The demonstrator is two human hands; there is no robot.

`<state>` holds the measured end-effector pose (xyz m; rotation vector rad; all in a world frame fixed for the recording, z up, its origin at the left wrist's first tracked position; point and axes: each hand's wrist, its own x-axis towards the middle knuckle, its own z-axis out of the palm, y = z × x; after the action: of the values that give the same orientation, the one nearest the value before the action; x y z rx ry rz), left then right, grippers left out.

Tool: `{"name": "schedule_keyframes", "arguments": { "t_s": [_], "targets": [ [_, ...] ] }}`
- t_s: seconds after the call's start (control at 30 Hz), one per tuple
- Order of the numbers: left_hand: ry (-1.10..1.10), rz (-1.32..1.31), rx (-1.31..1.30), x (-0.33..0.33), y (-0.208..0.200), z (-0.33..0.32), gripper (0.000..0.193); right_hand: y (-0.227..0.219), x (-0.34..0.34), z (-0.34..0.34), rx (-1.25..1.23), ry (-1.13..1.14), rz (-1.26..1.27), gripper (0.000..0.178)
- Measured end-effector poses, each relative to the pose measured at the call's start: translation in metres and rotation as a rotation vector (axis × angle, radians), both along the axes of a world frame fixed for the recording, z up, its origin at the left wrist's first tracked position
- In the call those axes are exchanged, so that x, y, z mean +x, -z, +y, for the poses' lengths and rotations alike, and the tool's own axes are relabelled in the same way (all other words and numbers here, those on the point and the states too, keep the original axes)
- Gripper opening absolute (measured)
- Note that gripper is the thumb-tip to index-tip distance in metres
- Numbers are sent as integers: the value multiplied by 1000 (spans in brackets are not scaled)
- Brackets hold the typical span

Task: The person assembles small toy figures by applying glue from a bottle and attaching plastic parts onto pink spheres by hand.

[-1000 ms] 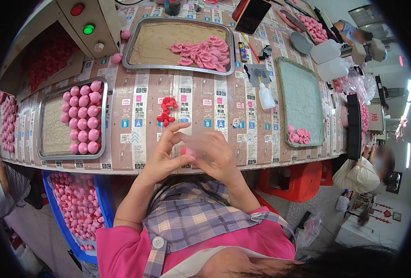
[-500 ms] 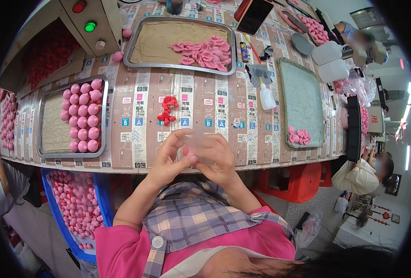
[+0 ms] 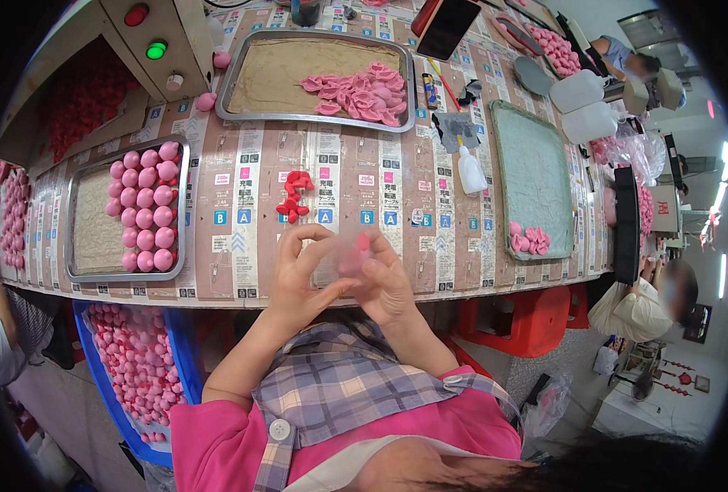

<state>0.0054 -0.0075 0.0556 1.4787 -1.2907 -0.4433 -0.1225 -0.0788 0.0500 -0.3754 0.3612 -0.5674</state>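
Observation:
My left hand (image 3: pixel 298 277) and my right hand (image 3: pixel 387 283) meet above the table's near edge. Between them is a small pink rounded piece (image 3: pixel 349 261) with a red part, partly hidden by my fingers and blurred. The right fingers and thumb grip it from one side. The left thumb reaches under it while the left fingers curl round its other side. Just beyond my hands lies a little cluster of loose red pieces (image 3: pixel 296 197) on the table.
At the left, a metal tray (image 3: pixel 126 277) holds rows of pink balls beside a machine (image 3: pixel 163 82). A far tray (image 3: pixel 298 57) carries pink shell pieces. Rightward are a white squeeze bottle (image 3: pixel 471 170) and a green tray (image 3: pixel 536 172). A blue crate (image 3: pixel 185 353) of pink pieces stands below.
The pink piece has turned and shows more between my hands. My right hand has tilted, with its thumb now up against the piece. The left fingers remain curled.

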Motion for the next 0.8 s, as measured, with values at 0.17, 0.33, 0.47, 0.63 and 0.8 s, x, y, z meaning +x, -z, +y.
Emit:
{"name": "schedule_keyframes", "arguments": {
  "t_s": [0.17,0.33,0.47,0.63,0.8],
  "targets": [
    [-28,13,-3,3,-2,-1,36,0,5,4,64,-52,29,35],
    [37,-146,-40,9,-5,0,37,7,1,0,-45,-120,164,40],
    [72,-161,-30,9,-3,-1,38,14,-5,-4,-102,-176,209,39],
    [104,-162,-68,9,4,-1,40,15,0,-1,-97,-160,194,37],
    [56,-217,-135,7,8,0,43,9,3,4,-72,-161,170,35]
  ]
}}
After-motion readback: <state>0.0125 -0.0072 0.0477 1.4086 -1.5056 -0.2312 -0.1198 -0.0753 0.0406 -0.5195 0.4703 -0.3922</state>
